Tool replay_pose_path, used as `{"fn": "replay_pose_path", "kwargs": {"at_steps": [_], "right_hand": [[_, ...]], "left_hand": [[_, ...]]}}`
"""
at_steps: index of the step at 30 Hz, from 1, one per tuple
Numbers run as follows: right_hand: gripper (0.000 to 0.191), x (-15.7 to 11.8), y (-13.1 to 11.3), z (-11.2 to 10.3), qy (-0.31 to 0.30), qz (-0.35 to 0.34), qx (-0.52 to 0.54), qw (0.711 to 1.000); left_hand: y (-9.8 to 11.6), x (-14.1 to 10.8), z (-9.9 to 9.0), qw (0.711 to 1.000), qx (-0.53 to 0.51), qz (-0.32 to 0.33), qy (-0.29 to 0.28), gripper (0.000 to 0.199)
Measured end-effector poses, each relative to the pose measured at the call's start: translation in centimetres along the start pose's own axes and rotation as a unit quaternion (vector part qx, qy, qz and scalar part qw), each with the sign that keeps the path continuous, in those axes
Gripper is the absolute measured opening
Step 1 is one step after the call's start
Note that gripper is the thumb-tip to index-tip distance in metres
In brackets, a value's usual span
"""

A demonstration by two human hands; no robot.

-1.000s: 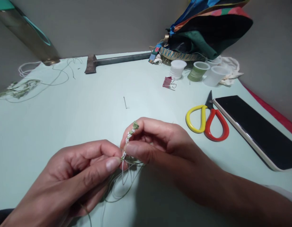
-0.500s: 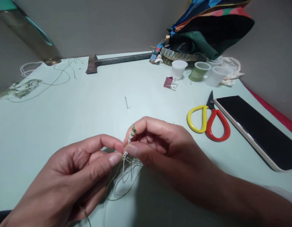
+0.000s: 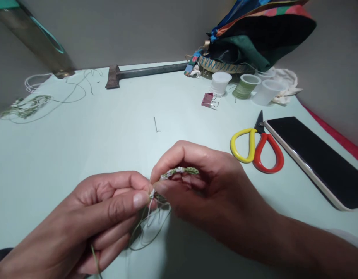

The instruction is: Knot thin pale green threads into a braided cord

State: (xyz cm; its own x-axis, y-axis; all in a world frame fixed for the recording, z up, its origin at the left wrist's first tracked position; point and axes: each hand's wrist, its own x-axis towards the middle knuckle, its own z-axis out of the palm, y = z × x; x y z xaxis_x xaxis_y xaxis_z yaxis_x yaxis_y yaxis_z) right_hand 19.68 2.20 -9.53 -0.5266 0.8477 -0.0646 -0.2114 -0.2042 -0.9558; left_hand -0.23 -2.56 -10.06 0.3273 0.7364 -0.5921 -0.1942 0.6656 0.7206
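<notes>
Both hands meet at the lower middle of the view, around a narrow knotted band of green and white cord. Thumb and forefinger of my right hand pinch the band, and its knotted end points right across the curled fingers. My left hand pinches at the band's lower end, its fingertips touching those of the right. Thin green and white loose cords hang in loops below the fingertips. One green strand comes out under my left palm. The exact spot under the thumbs is hidden.
Scissors with yellow and red handles lie right, beside a phone. Behind are spools of white and green cord, a purple clip, a hammer-like tool, a bottle, a pin and a cord bundle.
The band's free end has swung from pointing up to pointing right, over my right hand's fingers. Both hands have shifted slightly and keep their pinch.
</notes>
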Motion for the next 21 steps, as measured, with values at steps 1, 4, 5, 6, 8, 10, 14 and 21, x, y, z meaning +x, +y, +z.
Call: {"fn": "replay_pose_path", "kwargs": {"at_steps": [1, 4, 5, 6, 8, 10, 14, 21], "right_hand": [[0.026, 0.03, -0.06, 0.05, 0.000, 0.001, 0.008, 1.000], [0.025, 0.04, -0.37, -0.03, -0.014, 0.015, 0.038, 0.999], [0.023, 0.03, -0.47, -0.09, -0.019, 0.018, 0.046, 0.999], [0.020, 0.03, -0.55, -0.14, -0.025, 0.022, 0.049, 0.998], [0.017, 0.08, -0.62, -0.19, -0.026, 0.021, 0.041, 0.999], [0.019, 0.17, -0.56, -0.19, -0.014, 0.029, 0.024, 0.999], [0.018, 0.08, -0.48, -0.41, -0.018, 0.047, 0.017, 0.999], [0.017, -0.06, -0.77, -0.65, -0.012, 0.069, 0.017, 0.997]], "left_hand": [[0.15, 0.12, 0.04, 1.000, -0.009, -0.012, -0.017, 0.017], [0.38, 0.32, 0.12, 0.998, -0.031, -0.035, -0.046, 0.019], [0.37, 0.31, 0.13, 0.998, -0.031, -0.033, -0.050, 0.019], [0.34, 0.28, 0.15, 0.998, -0.029, -0.026, -0.045, 0.020], [0.22, 0.19, 0.19, 0.999, -0.024, -0.005, -0.028, 0.016], [0.10, 0.13, 0.28, 0.999, -0.028, 0.026, 0.000, 0.008], [-0.14, 0.22, 0.49, 0.995, 0.001, 0.087, 0.043, 0.011], [-0.54, -0.17, -0.23, 0.978, 0.118, 0.086, 0.151, 0.024]]}}
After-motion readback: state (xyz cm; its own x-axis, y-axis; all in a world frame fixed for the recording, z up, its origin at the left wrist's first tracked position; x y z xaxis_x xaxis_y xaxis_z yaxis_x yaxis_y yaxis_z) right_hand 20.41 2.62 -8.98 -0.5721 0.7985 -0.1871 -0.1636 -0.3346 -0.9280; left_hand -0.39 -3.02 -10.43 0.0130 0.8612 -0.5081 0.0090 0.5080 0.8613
